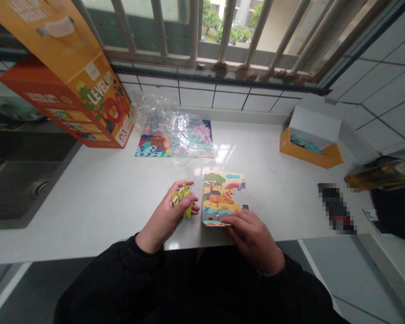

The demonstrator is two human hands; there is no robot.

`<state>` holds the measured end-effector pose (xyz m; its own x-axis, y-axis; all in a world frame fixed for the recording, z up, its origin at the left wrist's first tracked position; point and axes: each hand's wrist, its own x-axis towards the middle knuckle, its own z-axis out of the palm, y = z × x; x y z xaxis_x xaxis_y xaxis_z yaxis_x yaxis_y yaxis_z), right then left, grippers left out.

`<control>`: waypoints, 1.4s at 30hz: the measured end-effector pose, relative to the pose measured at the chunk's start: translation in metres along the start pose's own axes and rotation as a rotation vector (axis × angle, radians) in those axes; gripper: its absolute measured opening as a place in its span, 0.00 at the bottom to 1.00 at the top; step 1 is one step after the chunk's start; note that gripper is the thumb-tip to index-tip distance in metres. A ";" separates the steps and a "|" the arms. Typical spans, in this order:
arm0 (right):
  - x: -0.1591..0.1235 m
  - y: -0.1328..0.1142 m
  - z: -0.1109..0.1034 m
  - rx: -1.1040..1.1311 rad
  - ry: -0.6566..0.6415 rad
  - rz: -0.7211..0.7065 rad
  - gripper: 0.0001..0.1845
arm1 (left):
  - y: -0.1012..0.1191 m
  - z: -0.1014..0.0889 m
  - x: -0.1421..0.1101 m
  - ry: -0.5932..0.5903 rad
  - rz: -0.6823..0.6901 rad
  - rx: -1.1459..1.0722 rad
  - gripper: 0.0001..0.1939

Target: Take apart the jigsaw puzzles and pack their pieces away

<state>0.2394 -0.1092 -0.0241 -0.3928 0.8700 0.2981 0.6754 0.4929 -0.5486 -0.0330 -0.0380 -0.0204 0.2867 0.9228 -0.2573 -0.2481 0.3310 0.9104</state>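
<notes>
Loose puzzle pieces [180, 194] are held bunched in the left hand [166, 213], probably to keep them handy. The partly joined puzzle [218, 198] is laid flat on the white counter [114, 198], its near right corner covered by the right hand [250, 231], perhaps for steadying; whether anything is pinched cannot be told.

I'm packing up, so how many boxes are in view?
2: a tall orange box at left and a small open yellow box at right, both on the counter. More could be hidden behind them.
</notes>
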 end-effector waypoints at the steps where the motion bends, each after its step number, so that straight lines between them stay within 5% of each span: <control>1: 0.003 0.001 -0.001 0.038 -0.007 0.039 0.10 | 0.000 0.001 0.000 -0.006 -0.008 0.001 0.31; 7: 0.021 0.003 -0.006 0.114 -0.034 0.364 0.10 | 0.001 0.002 0.001 -0.043 -0.037 -0.004 0.33; 9: 0.029 0.003 -0.006 0.061 -0.030 0.373 0.12 | 0.000 0.000 0.001 -0.068 -0.044 0.006 0.33; 15: 0.043 0.003 0.001 -0.015 -0.082 0.106 0.14 | 0.000 -0.001 0.001 -0.120 -0.053 0.050 0.32; 20: 0.031 0.007 0.009 -0.160 0.088 -0.148 0.13 | 0.000 -0.001 0.000 -0.056 -0.014 -0.045 0.31; 24: 0.016 0.008 0.006 -0.187 0.100 -0.295 0.20 | 0.002 -0.001 -0.002 -0.059 -0.036 -0.061 0.30; 29: 0.006 0.006 0.006 -0.048 0.108 -0.310 0.21 | 0.005 0.001 -0.004 -0.186 -0.095 0.042 0.30; 35: 0.014 0.008 0.004 0.261 0.094 -0.095 0.13 | 0.004 0.002 -0.003 -0.184 -0.115 0.022 0.31; 42: 0.018 0.012 0.002 0.123 -0.027 -0.318 0.08 | 0.005 0.003 -0.003 -0.143 -0.126 0.026 0.30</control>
<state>0.2392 -0.0878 -0.0263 -0.5894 0.6716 0.4490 0.4369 0.7325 -0.5221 -0.0327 -0.0395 -0.0138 0.4427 0.8366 -0.3226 -0.1783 0.4347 0.8827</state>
